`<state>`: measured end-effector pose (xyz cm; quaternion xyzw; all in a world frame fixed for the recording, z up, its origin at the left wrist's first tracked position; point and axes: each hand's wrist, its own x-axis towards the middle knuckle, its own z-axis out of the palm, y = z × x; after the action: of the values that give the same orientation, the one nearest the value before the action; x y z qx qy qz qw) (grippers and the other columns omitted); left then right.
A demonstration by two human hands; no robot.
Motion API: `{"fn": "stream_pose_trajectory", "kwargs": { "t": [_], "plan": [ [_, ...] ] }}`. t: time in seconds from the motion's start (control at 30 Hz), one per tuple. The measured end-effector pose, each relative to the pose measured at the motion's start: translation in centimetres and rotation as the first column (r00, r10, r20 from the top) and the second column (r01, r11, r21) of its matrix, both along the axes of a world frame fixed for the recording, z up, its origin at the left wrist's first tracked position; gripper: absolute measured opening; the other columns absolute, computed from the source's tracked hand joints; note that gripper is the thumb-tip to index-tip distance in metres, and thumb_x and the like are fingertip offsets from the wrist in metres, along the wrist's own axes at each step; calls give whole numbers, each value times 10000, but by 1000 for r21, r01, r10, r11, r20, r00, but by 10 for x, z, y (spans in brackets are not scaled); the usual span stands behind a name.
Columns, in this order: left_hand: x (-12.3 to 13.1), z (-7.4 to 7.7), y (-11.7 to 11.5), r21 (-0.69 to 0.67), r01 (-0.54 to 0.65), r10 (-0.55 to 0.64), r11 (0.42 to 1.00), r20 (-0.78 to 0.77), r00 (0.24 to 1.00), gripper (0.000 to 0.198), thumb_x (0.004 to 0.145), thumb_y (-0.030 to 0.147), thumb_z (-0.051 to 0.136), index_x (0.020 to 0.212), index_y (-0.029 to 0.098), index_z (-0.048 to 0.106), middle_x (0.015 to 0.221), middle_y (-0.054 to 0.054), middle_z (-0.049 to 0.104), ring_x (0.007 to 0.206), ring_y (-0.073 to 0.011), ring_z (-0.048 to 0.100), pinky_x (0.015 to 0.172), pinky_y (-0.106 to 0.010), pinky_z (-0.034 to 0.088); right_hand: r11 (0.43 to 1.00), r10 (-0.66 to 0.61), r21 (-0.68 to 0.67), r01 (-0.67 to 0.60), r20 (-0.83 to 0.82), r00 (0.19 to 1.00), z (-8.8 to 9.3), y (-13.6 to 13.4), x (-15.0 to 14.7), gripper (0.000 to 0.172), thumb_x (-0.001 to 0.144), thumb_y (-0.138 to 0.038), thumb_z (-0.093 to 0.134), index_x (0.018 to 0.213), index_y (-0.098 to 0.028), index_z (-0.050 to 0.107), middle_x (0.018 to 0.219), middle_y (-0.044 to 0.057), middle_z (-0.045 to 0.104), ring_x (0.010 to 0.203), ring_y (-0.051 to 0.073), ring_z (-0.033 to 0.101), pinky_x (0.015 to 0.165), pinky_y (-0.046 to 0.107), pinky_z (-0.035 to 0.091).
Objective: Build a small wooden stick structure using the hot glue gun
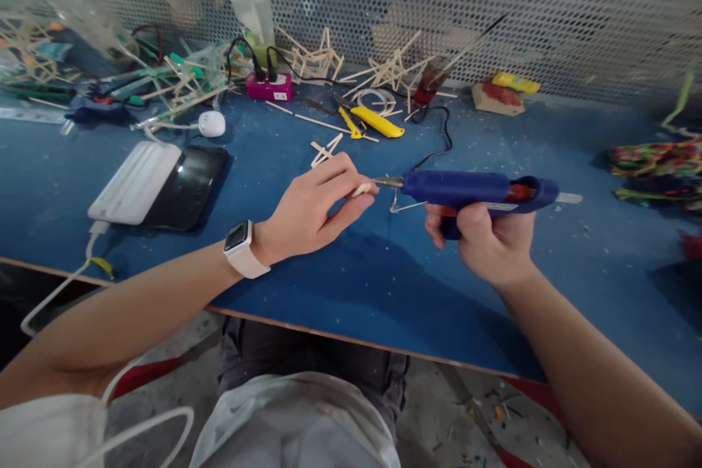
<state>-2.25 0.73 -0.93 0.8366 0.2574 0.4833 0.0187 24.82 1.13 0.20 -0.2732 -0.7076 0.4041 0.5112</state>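
One blue glue gun [458, 189]: gripped crosswise in my right hand [496, 245], nozzle [389, 181] leftward, just beside a pale piece [361, 189] my left hand [315, 205] apparently pinches.

A: What are the hands doing over the bench [340, 311]?
B: The right hand [496, 241] grips a blue glue gun [461, 189], nozzle aimed at the left hand [323, 205], which pinches a small pale piece [362, 189].
A: Does the nozzle touch it?
B: I can't tell; the tip is right by the fingers.
A: And toward the far edge?
B: A yellow cutter [378, 122], with a magenta plug block [270, 87] to its left.
A: Closer to the near edge, leftward?
B: A white block [134, 183] beside a glossy black device [186, 190].
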Motion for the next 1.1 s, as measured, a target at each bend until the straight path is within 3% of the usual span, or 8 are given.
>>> {"fn": "stream_pose_trajectory", "kwargs": {
  "t": [0.13, 0.33, 0.57, 0.67, 1.1],
  "plan": [
    [1, 2, -3, 27, -25, 26, 999, -6, 1000, 266, 1222, 345, 535, 1044, 195, 664, 954, -49, 676, 860, -159, 661, 759, -288, 581, 999, 45, 11, -45, -15, 999, 2, -1, -2, 425, 1038, -627, 800, 831, -272, 695, 663, -7, 642, 434, 126, 565, 351, 315, 411],
    [2, 5, -7, 45, -35, 35, 998, 5, 999, 190, 1196, 253, 567, 1044, 205, 671, 946, -37, 694, 847, -154, 686, 734, -287, 583, 999, 39, 2, -39, 24, 999, -2, 3, 1, 449, 1044, -657, 778, 845, -276, 647, 623, -30, 598, 432, 127, 542, 367, 313, 404],
    [1, 4, -8, 109, -75, 79, 991, -28, 997, 136, 1175, 211, 594, 1151, 171, 722, 977, -49, 738, 851, -155, 710, 734, -294, 595, 999, 33, 33, -36, 68, 997, -9, 1, 12, 438, 1053, -635, 779, 842, -265, 676, 655, -17, 632, 503, 137, 577, 449, 324, 440],
    [-1, 4, -7, 135, -85, 92, 987, -42, 995, 164, 1174, 205, 597, 1234, 177, 747, 979, -44, 746, 880, -160, 738, 760, -294, 614, 999, 43, -13, -42, 67, 997, -9, 1, 14, 412, 1029, -646, 806, 890, -272, 703, 650, -24, 641, 504, 143, 580, 452, 331, 437],
    [-5, 1, -2, 132, -102, 106, 986, -25, 994, 219, 1146, 186, 670, 1334, 192, 782, 1005, -26, 778, 899, -143, 765, 793, -277, 640, 997, 16, -73, -8, 122, 992, -9, 3, 17, 559, 948, -746, 839, 752, -259, 649, 636, -19, 620, 488, 141, 544, 461, 347, 427]
  ]
}}
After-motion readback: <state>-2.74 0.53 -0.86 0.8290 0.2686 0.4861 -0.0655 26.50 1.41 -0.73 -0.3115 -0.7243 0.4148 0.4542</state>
